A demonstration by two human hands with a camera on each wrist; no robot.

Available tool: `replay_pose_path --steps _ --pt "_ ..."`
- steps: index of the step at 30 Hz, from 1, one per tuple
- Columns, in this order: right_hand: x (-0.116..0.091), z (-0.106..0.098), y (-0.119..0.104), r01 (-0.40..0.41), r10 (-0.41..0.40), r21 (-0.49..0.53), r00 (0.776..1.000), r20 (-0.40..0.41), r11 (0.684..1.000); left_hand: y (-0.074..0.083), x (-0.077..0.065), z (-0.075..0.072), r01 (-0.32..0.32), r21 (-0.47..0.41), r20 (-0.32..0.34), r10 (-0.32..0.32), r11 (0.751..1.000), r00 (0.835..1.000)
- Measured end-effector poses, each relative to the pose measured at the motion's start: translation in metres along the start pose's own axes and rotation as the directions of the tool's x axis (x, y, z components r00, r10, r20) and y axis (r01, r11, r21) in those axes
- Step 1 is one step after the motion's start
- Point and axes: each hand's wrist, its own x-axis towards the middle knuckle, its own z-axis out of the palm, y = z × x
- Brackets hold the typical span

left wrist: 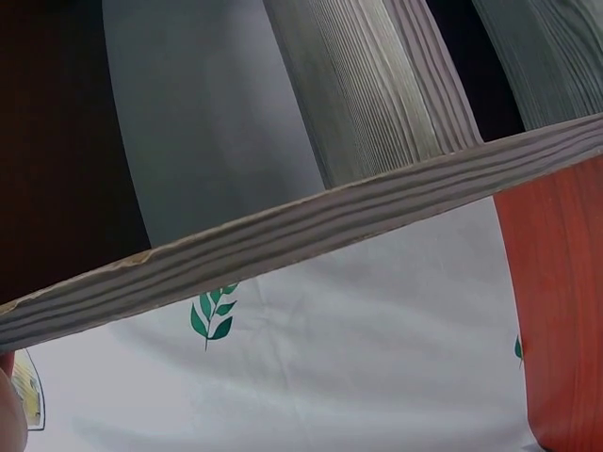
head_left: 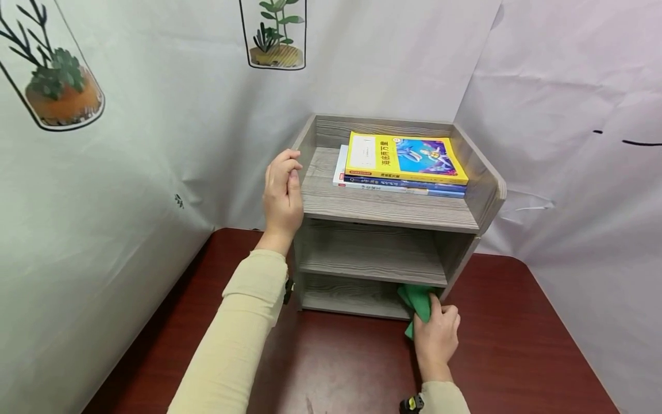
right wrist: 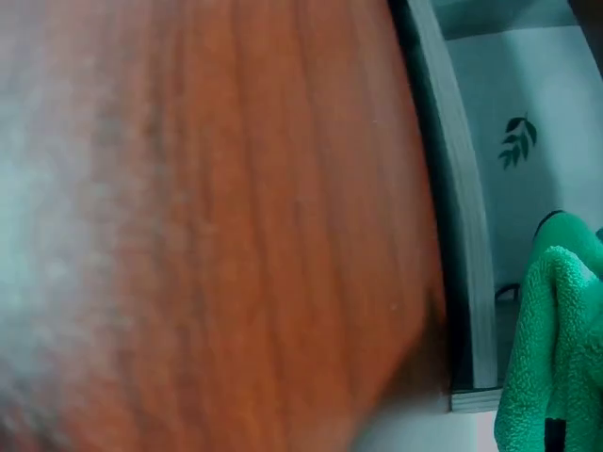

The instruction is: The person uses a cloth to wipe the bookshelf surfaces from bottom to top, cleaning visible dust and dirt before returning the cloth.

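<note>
A small grey wood-grain shelf unit [head_left: 388, 214] stands on the table. My left hand [head_left: 283, 192] grips the front edge of its upper left side panel, fingers bent; in the left wrist view only a sliver of that hand shows at the lower left, beside the panel edge [left wrist: 283, 235]. Low at the right, my right hand [head_left: 437, 333] holds a green cloth [head_left: 418, 299] at the right end of the bottom compartment. Part of the cloth hangs over the front edge of the bottom board. Close up, the fluffy cloth [right wrist: 556, 330] looks bunched; the right fingers are mostly hidden.
Several stacked books [head_left: 405, 164], a yellow one uppermost, lie on the top shelf toward the right. Below is a middle shelf board [head_left: 372, 253]. The dark red table [head_left: 517, 345] extends around the unit. White sheeting [head_left: 383, 57] with printed plants stands behind and at both sides.
</note>
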Motion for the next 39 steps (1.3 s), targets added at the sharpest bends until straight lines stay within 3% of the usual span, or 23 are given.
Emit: replay_pose_path --steps 8,15,23,28,32,36,39 --pt "-0.004 0.006 0.001 0.009 -0.004 -0.066 0.997 0.082 0.998 -0.001 0.000 0.001 -0.002 -0.011 -0.001 0.002 1.000 1.000" --pt "-0.007 0.004 -0.002 0.096 -0.072 -0.127 0.981 0.182 0.987 -0.001 0.000 0.001 -0.004 -0.007 -0.007 0.004 1.000 1.000" --pt "-0.014 0.004 -0.004 0.249 -0.183 -0.200 0.937 0.299 0.948 -0.001 0.000 0.002 0.000 -0.013 -0.009 0.000 1.000 1.000" --pt "-0.012 0.008 -0.011 0.233 -0.147 -0.217 0.925 0.351 0.948 -0.001 -0.001 0.001 0.005 -0.017 -0.010 -0.005 1.000 1.000" --pt "-0.011 0.010 -0.014 0.227 -0.106 -0.244 0.899 0.425 0.943 0.000 0.000 0.002 0.003 -0.033 -0.012 -0.003 0.999 1.000" --pt "-0.011 0.010 -0.015 0.259 -0.108 -0.262 0.872 0.478 0.929 0.002 0.001 0.001 -0.005 -0.051 -0.023 0.004 0.999 1.000" --pt "-0.011 0.011 -0.013 0.267 -0.119 -0.253 0.869 0.480 0.930 0.002 0.001 0.003 -0.004 -0.063 -0.032 0.002 0.998 0.999"
